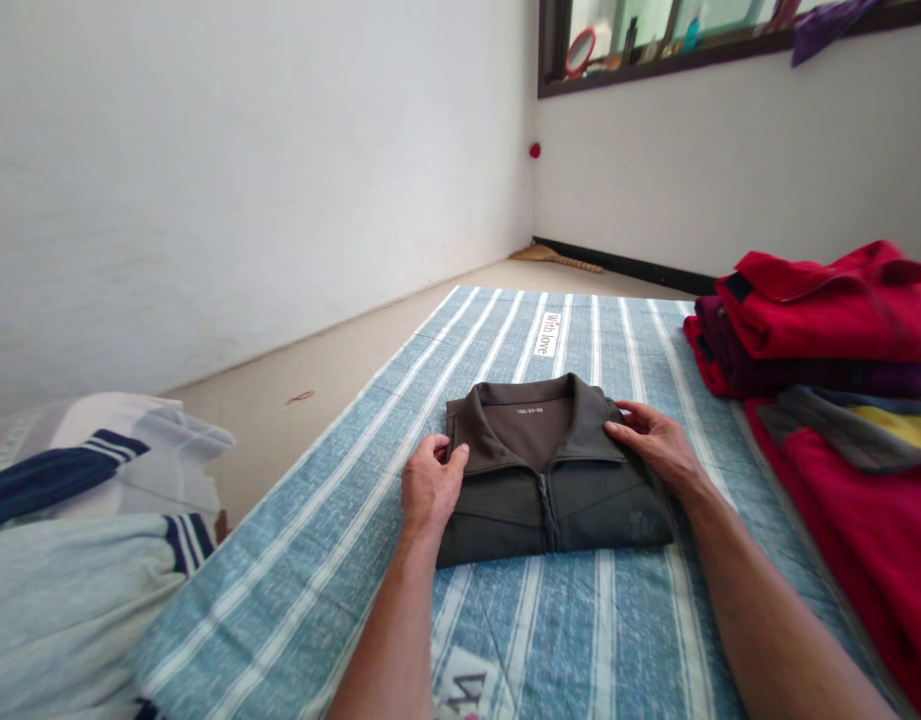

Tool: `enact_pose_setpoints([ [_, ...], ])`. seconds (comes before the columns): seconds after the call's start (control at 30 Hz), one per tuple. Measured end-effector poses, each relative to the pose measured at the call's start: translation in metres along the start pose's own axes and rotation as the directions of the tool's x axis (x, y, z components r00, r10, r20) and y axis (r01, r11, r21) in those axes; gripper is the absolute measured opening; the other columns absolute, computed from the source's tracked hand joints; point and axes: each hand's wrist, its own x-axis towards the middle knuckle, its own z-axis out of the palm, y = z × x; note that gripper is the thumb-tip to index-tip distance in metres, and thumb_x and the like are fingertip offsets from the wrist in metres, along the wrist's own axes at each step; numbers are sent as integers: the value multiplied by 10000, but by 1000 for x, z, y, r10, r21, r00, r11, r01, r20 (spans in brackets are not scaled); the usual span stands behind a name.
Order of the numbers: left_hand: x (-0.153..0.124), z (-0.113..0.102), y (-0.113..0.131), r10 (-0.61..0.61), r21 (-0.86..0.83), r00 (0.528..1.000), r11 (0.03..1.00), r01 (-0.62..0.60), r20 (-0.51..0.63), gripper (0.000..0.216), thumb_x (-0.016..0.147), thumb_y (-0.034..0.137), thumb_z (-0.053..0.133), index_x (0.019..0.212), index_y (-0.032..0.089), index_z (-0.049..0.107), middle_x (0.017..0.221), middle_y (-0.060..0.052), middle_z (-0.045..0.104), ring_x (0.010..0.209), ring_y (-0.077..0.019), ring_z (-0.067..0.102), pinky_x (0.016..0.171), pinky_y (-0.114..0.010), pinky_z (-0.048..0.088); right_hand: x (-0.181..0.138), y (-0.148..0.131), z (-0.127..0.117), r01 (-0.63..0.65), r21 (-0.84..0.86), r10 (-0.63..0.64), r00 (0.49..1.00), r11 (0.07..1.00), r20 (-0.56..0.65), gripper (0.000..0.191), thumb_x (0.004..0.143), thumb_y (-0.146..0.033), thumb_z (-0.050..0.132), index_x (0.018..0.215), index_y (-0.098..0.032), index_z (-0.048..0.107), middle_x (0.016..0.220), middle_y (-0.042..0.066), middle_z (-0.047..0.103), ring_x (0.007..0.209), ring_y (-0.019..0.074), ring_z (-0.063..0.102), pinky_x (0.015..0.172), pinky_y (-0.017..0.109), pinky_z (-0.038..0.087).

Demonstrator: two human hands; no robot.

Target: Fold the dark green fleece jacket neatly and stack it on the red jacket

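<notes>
A dark grey zip jacket (550, 480) lies folded into a neat square, collar away from me, on a blue and white striped mat (317, 560). My left hand (430, 485) rests at the jacket's left edge, fingers curled, thumb and fingertips pinching the fabric near the collar. My right hand (659, 440) lies on the right shoulder of the jacket, fingers stretched out and pressing on the collar's edge.
A pile of folded red and maroon garments (820, 320) sits at the right, with a red and grey garment (865, 500) spread below it. White and navy clothes (77, 520) lie at the left. A bare floor (295, 370) and white walls surround the mat.
</notes>
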Motion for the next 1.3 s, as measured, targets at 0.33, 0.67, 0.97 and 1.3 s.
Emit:
enact_pose_setpoints([
  [0.33, 0, 0, 1, -7, -2, 1000, 1000, 7, 2, 228, 730, 299, 648, 908, 157, 651, 896, -77, 702, 877, -209, 659, 820, -305, 500, 0, 0, 0, -1, 30, 0, 1000, 1000, 13, 612, 632, -487, 784, 1140, -195, 609, 946, 59, 709, 859, 253, 676, 736, 349, 551],
  [0.67, 0, -1, 2, -4, 2, 1000, 1000, 4, 2, 230, 726, 302, 650, 905, 158, 653, 886, -79, 702, 869, -212, 657, 818, -314, 498, 1, 2, -1, 12, -6, -11, 1000, 1000, 24, 603, 640, -499, 775, 1140, -201, 616, 945, 58, 708, 857, 253, 672, 741, 353, 542],
  [0.97, -1, -1, 2, 1, 2, 1000, 1000, -1, 2, 229, 727, 304, 647, 903, 158, 657, 893, -76, 705, 867, -206, 662, 813, -299, 502, -1, -1, 0, 35, -29, -35, 999, 999, 7, 569, 640, -499, 770, 1109, -204, 640, 916, 55, 711, 835, 255, 677, 710, 345, 550],
  [1.3, -1, -1, 2, 0, -4, 1000, 1000, 0, 8, 248, 726, 309, 641, 911, 145, 649, 898, -93, 701, 876, -222, 658, 822, -321, 499, -1, -1, 0, 11, 0, -11, 999, 1000, 31, 570, 659, -491, 763, 1131, -205, 619, 953, 54, 709, 841, 245, 676, 716, 334, 542],
])
